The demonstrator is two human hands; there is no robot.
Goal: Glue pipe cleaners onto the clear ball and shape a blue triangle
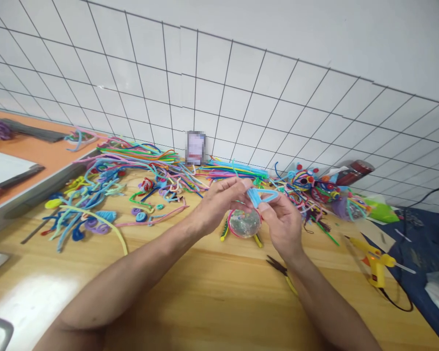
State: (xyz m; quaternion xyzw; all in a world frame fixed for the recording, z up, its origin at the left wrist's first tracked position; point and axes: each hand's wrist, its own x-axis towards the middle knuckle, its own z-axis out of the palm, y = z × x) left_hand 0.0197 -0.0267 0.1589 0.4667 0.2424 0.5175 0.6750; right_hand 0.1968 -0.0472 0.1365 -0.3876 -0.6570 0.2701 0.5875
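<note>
Between my two hands is a light-blue pipe cleaner (255, 197), bent into a loop with a narrow triangular opening. My left hand (229, 195) pinches its left end, fingers closed. My right hand (283, 222) grips the right side with thumb and fingers. Just below, a round clear dome with a pink rim (245, 223) rests on the table, with dark green and yellow pieces sticking out beneath it. Pliers with yellow handles (278, 265) lie near my right wrist, partly hidden by it.
Loose pipe cleaners (237, 170) line the wall. Curled and bent pieces (95, 200) spread over the left side. A phone (195, 147) leans on the tiled wall. To the right are a yellow glue gun (377, 268) with a black cord and a colourful figure (303, 179).
</note>
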